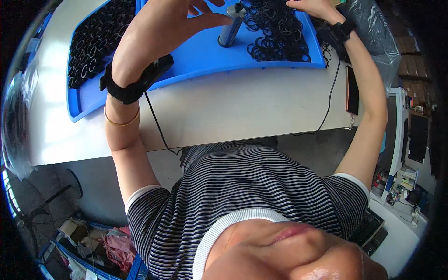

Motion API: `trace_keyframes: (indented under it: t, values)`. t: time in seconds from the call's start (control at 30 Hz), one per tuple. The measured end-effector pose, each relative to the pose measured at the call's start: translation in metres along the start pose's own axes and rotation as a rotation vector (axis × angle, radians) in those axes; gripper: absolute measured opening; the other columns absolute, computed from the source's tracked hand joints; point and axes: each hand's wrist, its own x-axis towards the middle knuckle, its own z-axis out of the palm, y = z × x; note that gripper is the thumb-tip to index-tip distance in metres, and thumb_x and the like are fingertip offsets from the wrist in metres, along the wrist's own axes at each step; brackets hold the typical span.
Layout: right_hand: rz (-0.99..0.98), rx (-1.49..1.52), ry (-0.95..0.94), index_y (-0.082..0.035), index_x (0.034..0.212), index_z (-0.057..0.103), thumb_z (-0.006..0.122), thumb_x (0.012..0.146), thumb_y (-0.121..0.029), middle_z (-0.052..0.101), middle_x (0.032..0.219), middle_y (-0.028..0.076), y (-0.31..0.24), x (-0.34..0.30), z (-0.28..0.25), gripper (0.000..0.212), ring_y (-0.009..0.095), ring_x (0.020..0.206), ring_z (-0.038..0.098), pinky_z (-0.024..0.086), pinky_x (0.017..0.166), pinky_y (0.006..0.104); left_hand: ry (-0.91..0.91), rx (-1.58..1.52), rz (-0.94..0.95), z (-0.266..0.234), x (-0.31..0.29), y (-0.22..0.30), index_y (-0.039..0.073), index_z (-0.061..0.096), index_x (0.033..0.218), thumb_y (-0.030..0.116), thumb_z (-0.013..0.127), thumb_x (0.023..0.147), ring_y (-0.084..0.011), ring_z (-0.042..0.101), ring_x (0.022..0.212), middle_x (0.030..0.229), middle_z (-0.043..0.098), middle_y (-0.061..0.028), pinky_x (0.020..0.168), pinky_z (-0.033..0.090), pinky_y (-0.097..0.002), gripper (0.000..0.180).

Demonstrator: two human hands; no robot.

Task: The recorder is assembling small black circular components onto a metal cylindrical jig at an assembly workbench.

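Note:
My left hand [179, 21] reaches over a blue tray [196, 58], its thumb stretched out beside an upright cylinder [229, 32] with a pale round top and a dark knob. Its fingers are spread apart, and the top edge of the picture cuts some of them off. I see nothing held in it. Right of the cylinder lies a loose heap of thin black rings [280, 39]. My right hand [317, 7] is above the far part of this heap, finger and thumb close together. What they pinch, if anything, is too small to make out.
Another blue tray [72, 105], holding rows of black rings [93, 51], lies at the left. A phone [352, 91] rests at the table's [242, 102] right. Dark cables run from both wristbands over the front edge. Clear plastic bags [378, 32] hang at the right.

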Motion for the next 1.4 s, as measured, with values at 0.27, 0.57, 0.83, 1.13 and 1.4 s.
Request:
trace_keyframes:
  t: [0.27,0.57,0.83,1.13,1.4]
  values:
    - [-0.006,0.284,0.118,-0.001,0.095,0.065,0.071,0.086,-0.009,0.063,0.076,0.002,-0.02,0.01,-0.02,0.013,0.01,0.071,0.059,0.049,0.065,0.0279,0.011,0.01,-0.078,-0.006,-0.007,0.003,-0.001,0.07,0.116,0.011,0.082,0.086,-0.0215,0.072,0.093,0.109,0.075,-0.0129,0.084,0.058,-0.0325,0.034]
    - [0.102,0.321,0.026,-0.001,0.105,0.064,0.071,0.09,-0.012,0.066,0.08,0.004,0.011,-0.007,-0.008,0.021,0.012,0.074,0.063,0.052,0.068,0.0292,0.023,-0.018,0.05,0.004,0.0,-0.009,-0.001,0.07,0.115,0.011,0.082,0.085,-0.0207,0.072,0.091,0.107,0.075,-0.0122,0.084,0.058,-0.0326,0.034]
    - [-0.128,-0.001,-0.043,-0.001,0.112,0.067,0.075,0.087,-0.015,0.072,0.094,0.013,-0.052,-0.045,-0.018,0.03,0.024,0.092,0.069,0.055,0.082,0.0358,0.027,-0.028,0.091,0.016,0.009,-0.021,0.0,0.07,0.114,0.011,0.082,0.085,-0.021,0.072,0.091,0.106,0.075,-0.0114,0.083,0.057,-0.033,0.034]
    - [-0.451,-0.01,-0.16,-0.002,0.114,0.065,0.081,0.083,-0.017,0.068,0.099,0.013,-0.087,-0.044,0.066,0.038,0.03,0.086,0.068,0.055,0.078,0.0381,0.045,0.046,0.092,0.011,0.0,-0.016,-0.001,0.069,0.114,0.008,0.081,0.085,-0.0211,0.073,0.09,0.106,0.074,-0.0119,0.082,0.058,-0.0329,0.032]
    - [-0.203,-0.061,-0.5,0.001,0.102,0.068,0.08,0.084,-0.022,0.069,0.09,0.018,-0.089,-0.032,0.03,0.032,0.035,0.089,0.068,0.052,0.078,0.0439,0.039,-0.032,0.148,0.012,0.001,-0.026,-0.001,0.069,0.114,0.008,0.081,0.086,-0.0203,0.072,0.09,0.106,0.074,-0.0118,0.082,0.058,-0.0331,0.032]
